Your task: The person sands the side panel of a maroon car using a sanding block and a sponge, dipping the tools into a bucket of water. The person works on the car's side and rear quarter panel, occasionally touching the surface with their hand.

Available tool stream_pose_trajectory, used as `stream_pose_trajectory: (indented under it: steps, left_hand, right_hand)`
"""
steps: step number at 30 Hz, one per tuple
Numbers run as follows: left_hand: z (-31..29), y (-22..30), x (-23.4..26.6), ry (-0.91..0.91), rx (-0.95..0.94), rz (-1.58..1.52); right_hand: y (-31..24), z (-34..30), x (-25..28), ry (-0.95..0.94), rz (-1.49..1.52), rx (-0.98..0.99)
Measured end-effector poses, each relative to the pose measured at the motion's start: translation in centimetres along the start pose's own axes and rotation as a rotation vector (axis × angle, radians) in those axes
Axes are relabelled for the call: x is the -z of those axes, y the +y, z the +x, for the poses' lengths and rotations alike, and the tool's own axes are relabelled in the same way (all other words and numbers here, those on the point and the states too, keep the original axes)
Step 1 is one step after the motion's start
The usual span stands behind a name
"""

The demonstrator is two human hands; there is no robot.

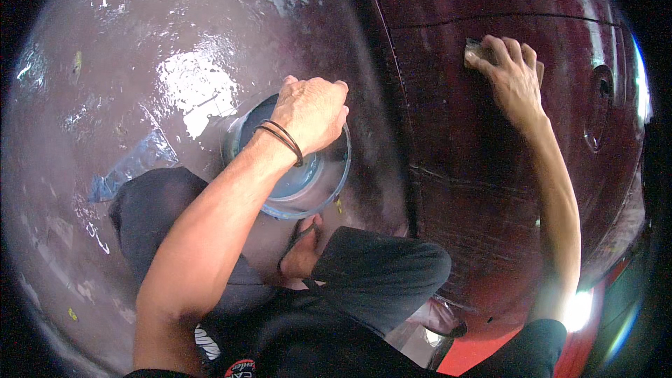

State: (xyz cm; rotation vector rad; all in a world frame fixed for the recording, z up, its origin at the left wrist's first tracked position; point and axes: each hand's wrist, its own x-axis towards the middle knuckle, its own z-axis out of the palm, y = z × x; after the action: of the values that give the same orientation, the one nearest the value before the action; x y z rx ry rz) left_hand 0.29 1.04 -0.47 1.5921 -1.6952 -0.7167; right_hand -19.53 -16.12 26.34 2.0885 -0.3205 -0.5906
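Note:
My left hand is held over a round, translucent bluish bucket, its fingers curled into a fist. What lies inside those fingers, if anything, is hidden. Bluish liquid shows in the bucket below the wrist. Out to the right, my right hand grips a small greyish-tan sanding block against a dark maroon car door. The fingers cover most of the block. Light scratch marks and a wet-looking sheen run across the lower part of the door.
The wet, shiny grey floor spreads on the left. A crumpled clear plastic piece lies beside my bent knee. My foot rests close to the bucket. A door handle is right of my right hand, and a red surface shows low right.

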Motion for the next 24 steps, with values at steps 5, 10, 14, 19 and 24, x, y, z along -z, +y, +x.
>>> stream_pose_trajectory:
  steps: [5, 10, 14, 19, 24]
  left_hand:
    - [0.0, 0.2, 0.4, -0.005, -0.014, -0.004]
    - [-0.6, -0.7, 0.2, 0.026, -0.001, -0.065]
    - [-0.9, -1.3, -0.6, 0.040, -0.001, -0.262]
    - [-0.3, -0.3, -2.4, -0.109, -0.024, -0.620]
    - [0.5, 2.3, -4.6, -0.524, 0.042, -1.364]
  right_hand:
    - [-1.0, 0.8, -1.7, 0.073, -0.016, -0.030]
    - [-5.7, 2.7, -1.3, 0.184, 0.186, -0.153]
    - [-14.4, -0.1, 0.8, 0.215, 0.747, -0.466]
    - [-22.3, -3.8, 0.4, 0.274, 2.128, -0.900]
    - [-26.3, -6.4, 2.9, 0.501, 2.903, -1.234]
